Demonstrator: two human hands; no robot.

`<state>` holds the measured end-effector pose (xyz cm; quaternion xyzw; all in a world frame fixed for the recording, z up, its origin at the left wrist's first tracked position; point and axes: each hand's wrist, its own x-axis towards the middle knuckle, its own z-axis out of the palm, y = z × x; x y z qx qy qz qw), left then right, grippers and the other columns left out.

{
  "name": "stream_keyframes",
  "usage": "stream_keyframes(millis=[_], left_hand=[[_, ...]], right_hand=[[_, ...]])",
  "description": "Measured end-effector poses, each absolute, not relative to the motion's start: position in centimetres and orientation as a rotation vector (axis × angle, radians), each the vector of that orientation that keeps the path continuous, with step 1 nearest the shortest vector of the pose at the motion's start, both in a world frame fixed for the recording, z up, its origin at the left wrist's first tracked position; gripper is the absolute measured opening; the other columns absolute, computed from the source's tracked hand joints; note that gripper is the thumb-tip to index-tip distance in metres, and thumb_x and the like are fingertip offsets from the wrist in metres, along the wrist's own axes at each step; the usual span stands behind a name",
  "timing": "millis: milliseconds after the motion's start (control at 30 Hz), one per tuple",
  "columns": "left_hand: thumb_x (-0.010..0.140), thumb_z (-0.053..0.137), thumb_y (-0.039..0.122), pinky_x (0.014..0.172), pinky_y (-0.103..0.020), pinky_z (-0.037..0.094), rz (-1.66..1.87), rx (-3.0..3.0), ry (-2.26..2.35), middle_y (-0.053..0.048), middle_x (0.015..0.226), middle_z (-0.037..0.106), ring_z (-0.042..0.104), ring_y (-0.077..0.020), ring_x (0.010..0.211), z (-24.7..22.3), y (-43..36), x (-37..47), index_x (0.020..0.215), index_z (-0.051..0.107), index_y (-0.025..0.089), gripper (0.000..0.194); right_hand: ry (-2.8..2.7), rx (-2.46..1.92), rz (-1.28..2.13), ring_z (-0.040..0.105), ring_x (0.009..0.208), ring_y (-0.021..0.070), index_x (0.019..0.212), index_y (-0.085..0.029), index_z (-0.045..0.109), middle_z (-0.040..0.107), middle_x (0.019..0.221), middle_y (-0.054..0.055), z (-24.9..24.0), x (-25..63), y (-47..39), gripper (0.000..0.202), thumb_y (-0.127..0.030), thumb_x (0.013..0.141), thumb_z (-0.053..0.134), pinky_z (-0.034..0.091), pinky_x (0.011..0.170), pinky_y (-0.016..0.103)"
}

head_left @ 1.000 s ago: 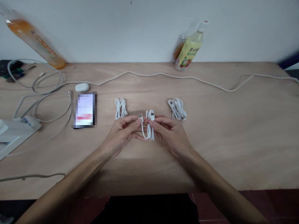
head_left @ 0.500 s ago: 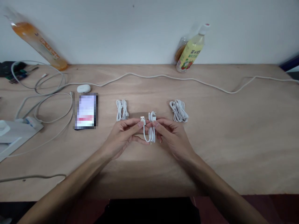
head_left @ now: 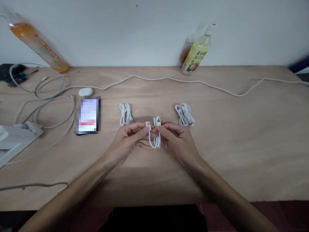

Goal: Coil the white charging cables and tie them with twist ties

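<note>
Between my two hands is a coiled white USB cable [head_left: 156, 140], held just above the table near its middle. My left hand [head_left: 129, 140] pinches the cable's USB plug between thumb and index finger, with the metal end pointing away from me. With thumb and fingers closed, my right hand [head_left: 178, 140] grips the coil close to another connector at its top. Beyond my left hand lies a bundled white cable [head_left: 125, 114] with a USB plug at its lower right. A thicker white cable bundle [head_left: 184, 114] rests past my right hand.
A phone [head_left: 88, 116] and a white earbud case [head_left: 85, 92] lie at left, near loose cables and a white power strip [head_left: 19, 138]. An orange drink bottle [head_left: 38, 48] and a yellow drink bottle [head_left: 196, 53] stand by the wall. One long white cable [head_left: 166, 78] crosses the wooden table [head_left: 241, 129].
The USB plug in my left hand has tilted slightly, and the coil has turned a little in my fingers. Both hands stay in nearly the same place.
</note>
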<state>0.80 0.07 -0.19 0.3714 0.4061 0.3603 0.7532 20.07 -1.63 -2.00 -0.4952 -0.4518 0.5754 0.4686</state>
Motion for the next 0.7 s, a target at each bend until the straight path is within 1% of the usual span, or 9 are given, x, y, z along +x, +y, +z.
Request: stream_keyframes(millis=[133,267,433,533,633,700], left_hand=[[0.09,0.087,0.041,0.07,-0.029,0.071,0.777,0.85,0.894,-0.012,0.103,0.088,0.085,-0.0262,0.095,-0.35,0.07,0.73,0.109,0.084,0.017,0.031],[0.093,0.084,0.045,0.067,-0.029,0.07,0.756,0.894,0.919,-0.013,0.106,0.088,0.085,-0.0279,0.097,-0.43,0.08,0.67,0.115,0.084,0.018,0.034],[0.094,0.083,0.044,0.067,-0.028,0.07,0.759,0.9,0.908,-0.012,0.107,0.088,0.085,-0.0277,0.099,-0.36,0.05,0.67,0.118,0.084,0.019,0.034],[0.093,0.085,0.044,0.067,-0.026,0.069,0.768,0.889,0.907,-0.012,0.106,0.088,0.085,-0.0276,0.101,-0.46,0.08,0.66,0.117,0.084,0.02,0.034],[0.091,0.087,0.044,0.066,-0.027,0.069,0.764,0.888,0.924,-0.013,0.107,0.088,0.085,-0.029,0.104,-0.53,0.14,0.6,0.116,0.084,0.019,0.036],[0.09,0.088,0.043,0.066,-0.027,0.069,0.76,0.9,0.944,-0.014,0.112,0.087,0.084,-0.03,0.105,-0.52,0.19,0.53,0.117,0.084,0.018,0.037]], right_hand=[[-1.101,-1.197,1.402,0.051,0.055,0.0109,0.082,-0.027,0.087,0.074,0.079,0.002,-1.88,20.03,-1.58,0.026,-0.051,0.09,0.08,0.045,0.052,0.028],[-1.12,-1.215,1.393,0.05,0.055,0.0113,0.083,-0.027,0.088,0.074,0.077,0.002,-1.97,20.09,-1.55,0.027,-0.053,0.089,0.08,0.044,0.052,0.028],[-1.107,-1.182,1.406,0.048,0.055,0.0102,0.083,-0.028,0.089,0.075,0.084,0.003,-2.06,20.14,-1.51,0.025,-0.051,0.088,0.081,0.042,0.051,0.028],[-1.09,-1.186,1.412,0.047,0.055,0.0101,0.084,-0.028,0.09,0.076,0.083,0.003,-2.02,20.11,-1.5,0.022,-0.048,0.087,0.082,0.039,0.051,0.028],[-1.085,-1.209,1.416,0.047,0.055,0.0103,0.084,-0.028,0.09,0.077,0.086,0.004,-2.08,20.09,-1.5,0.023,-0.05,0.086,0.082,0.039,0.051,0.028],[-1.08,-1.217,1.414,0.048,0.056,0.0104,0.085,-0.028,0.091,0.078,0.09,0.004,-2.18,20.11,-1.5,0.024,-0.051,0.086,0.082,0.039,0.051,0.028]])
